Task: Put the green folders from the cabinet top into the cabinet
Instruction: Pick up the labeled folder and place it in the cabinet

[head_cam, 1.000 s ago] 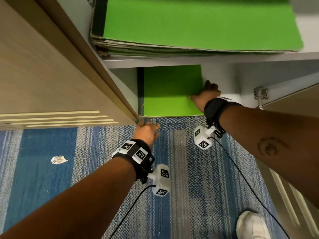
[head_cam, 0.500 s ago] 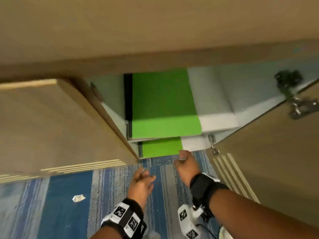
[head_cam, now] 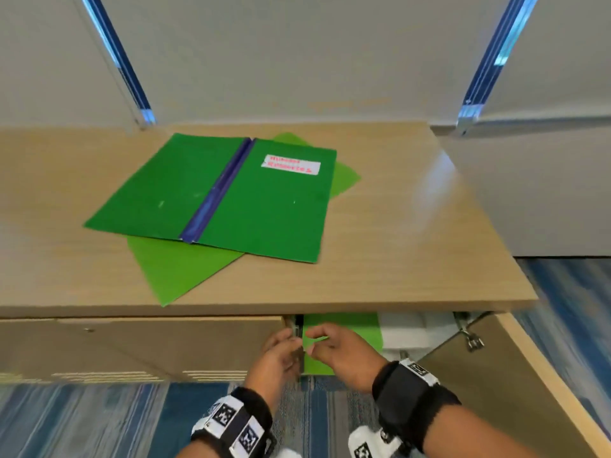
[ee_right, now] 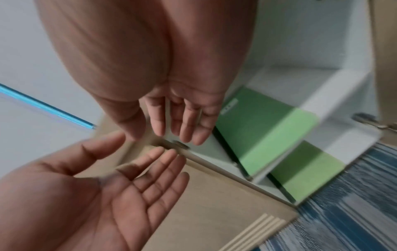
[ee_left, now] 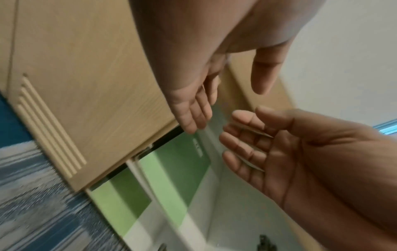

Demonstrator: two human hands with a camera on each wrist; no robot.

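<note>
Closed left door [head_cam: 142, 348] of the cabinet, wood, grooved strips near its lower edge. On the worktop [head_cam: 413, 259] a dark green folder [head_cam: 218, 196] lies open flat, blue spine strip up, white label with red writing on its right half; it sits on top of a lighter green folder [head_cam: 178, 269] turned at an angle, corners sticking out at front and back right. Below the worktop edge, left hand [head_cam: 277, 358] sits in front of the door's right edge, fingers [ee_left: 193, 117] loose and nearly straight, grasping nothing. Just right of it, right hand [head_cam: 340, 352] in front of the opening, fingers [ee_right: 187, 129] relaxed and slightly bent, also empty, palms roughly facing each other, not touching. Behind the hands, inside the cabinet, green folders [ee_right: 264, 130] lie flat on the upper white shelf [ee_right: 335, 95], and more green [ee_right: 305, 175] on the level below. Right door [head_cam: 489, 375] stands swung open, hinge [head_cam: 469, 338] visible. Blue striped carpet [head_cam: 82, 421] below. Wrist views are motion-blurred.
</note>
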